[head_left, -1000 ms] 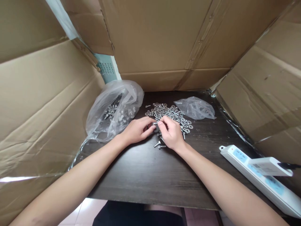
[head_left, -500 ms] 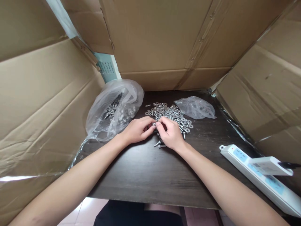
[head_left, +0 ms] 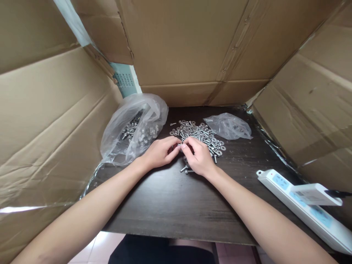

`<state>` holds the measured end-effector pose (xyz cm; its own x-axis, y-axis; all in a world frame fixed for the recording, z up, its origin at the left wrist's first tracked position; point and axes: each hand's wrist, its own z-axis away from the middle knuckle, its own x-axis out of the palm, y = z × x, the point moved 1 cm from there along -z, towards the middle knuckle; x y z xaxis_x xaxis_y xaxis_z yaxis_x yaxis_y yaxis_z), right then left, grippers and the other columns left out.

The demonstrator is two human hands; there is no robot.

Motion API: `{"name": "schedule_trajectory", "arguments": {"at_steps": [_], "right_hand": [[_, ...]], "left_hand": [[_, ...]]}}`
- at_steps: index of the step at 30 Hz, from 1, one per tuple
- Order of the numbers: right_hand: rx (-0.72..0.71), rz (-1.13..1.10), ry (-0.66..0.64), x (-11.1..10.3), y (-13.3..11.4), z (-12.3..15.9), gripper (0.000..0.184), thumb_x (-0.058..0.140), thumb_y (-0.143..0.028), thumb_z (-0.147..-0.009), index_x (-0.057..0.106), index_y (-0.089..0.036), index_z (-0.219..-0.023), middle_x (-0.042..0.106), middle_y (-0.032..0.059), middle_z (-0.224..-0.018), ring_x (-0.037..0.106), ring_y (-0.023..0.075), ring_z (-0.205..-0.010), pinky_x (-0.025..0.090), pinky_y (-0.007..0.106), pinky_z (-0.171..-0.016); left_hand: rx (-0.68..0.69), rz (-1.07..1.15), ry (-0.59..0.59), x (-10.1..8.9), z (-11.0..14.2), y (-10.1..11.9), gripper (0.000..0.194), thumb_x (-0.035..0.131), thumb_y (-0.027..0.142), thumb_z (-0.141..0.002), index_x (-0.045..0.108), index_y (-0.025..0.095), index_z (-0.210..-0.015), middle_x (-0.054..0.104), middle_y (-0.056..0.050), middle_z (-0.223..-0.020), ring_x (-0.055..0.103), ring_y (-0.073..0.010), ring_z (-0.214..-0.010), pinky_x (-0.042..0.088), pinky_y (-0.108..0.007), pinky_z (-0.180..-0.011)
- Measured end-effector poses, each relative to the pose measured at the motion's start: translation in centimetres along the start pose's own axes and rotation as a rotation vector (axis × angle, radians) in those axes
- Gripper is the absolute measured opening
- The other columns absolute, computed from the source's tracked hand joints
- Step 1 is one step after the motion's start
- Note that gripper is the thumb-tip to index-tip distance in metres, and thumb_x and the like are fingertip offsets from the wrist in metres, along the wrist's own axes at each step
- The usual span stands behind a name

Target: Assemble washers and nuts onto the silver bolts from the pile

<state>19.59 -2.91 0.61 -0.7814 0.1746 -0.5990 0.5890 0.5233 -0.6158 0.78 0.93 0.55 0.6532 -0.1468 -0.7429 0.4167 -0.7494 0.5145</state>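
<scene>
My left hand (head_left: 161, 152) and my right hand (head_left: 198, 157) meet fingertip to fingertip above the dark table (head_left: 170, 205). Both are pinched on a small silver bolt (head_left: 179, 145) held between them. Just behind the fingers lies a loose pile of bolts and washers (head_left: 199, 135). Two more bolts (head_left: 184, 169) lie on the table under my right hand. A clear plastic bag with hardware inside (head_left: 134, 126) sits to the left of my left hand.
A smaller crumpled plastic bag (head_left: 229, 126) lies right of the pile. A white power strip (head_left: 305, 205) with a plug in it rests at the right front edge. Cardboard walls (head_left: 49, 121) enclose the table at left, back and right.
My right hand has crept slightly left and closer to my left hand, the fingertips now pressed together on the bolt. Everything else has stayed put.
</scene>
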Motion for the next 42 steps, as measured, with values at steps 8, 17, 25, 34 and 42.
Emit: {"name": "schedule_trajectory", "arguments": {"at_steps": [8,17,25,34,42], "right_hand": [[-0.024,-0.006,0.035,-0.03,0.01,-0.05,0.012,0.049,-0.025,-0.099,0.053,-0.022,-0.089,0.061,0.0036,-0.082,0.058,0.0210,-0.077,0.043,0.034,-0.072],[-0.061,-0.015,0.026,0.08,0.05,0.02,0.017,0.047,-0.025,-0.102,0.053,-0.022,-0.087,0.061,0.0035,-0.082,0.058,0.0205,-0.077,0.043,0.033,-0.072],[-0.058,0.007,0.017,0.20,0.24,0.00,0.027,0.044,-0.028,-0.106,0.048,-0.023,-0.079,0.058,0.0028,-0.076,0.056,0.0209,-0.074,0.041,0.034,-0.072],[-0.016,-0.024,0.027,-0.11,0.13,-0.09,0.020,0.045,-0.028,-0.104,0.054,-0.022,-0.088,0.063,0.0043,-0.085,0.059,0.0219,-0.080,0.043,0.035,-0.074],[-0.051,-0.003,0.036,-0.02,0.05,-0.05,0.013,0.047,-0.022,-0.099,0.054,-0.022,-0.087,0.061,0.0029,-0.081,0.058,0.0209,-0.076,0.042,0.034,-0.072]], "left_hand": [[0.011,-0.015,0.048,-0.07,-0.03,0.06,0.020,0.051,0.030,-0.103,0.066,0.017,-0.103,0.063,-0.002,-0.085,0.056,-0.0145,-0.072,0.043,-0.028,-0.068],[0.036,-0.017,0.055,-0.19,-0.09,0.16,0.019,0.052,0.029,-0.102,0.066,0.017,-0.099,0.060,-0.001,-0.080,0.054,-0.0138,-0.070,0.042,-0.027,-0.066],[0.039,-0.037,0.063,-0.05,-0.05,0.20,0.018,0.052,0.028,-0.101,0.066,0.017,-0.096,0.058,0.000,-0.078,0.053,-0.0134,-0.067,0.040,-0.026,-0.064],[0.027,-0.048,0.076,-0.09,-0.02,0.10,0.020,0.052,0.030,-0.102,0.066,0.017,-0.098,0.060,-0.001,-0.079,0.054,-0.0139,-0.068,0.042,-0.027,-0.065],[0.042,-0.036,0.068,-0.06,-0.03,0.04,0.018,0.053,0.028,-0.101,0.067,0.017,-0.098,0.060,-0.001,-0.079,0.055,-0.0139,-0.069,0.041,-0.026,-0.065]]}}
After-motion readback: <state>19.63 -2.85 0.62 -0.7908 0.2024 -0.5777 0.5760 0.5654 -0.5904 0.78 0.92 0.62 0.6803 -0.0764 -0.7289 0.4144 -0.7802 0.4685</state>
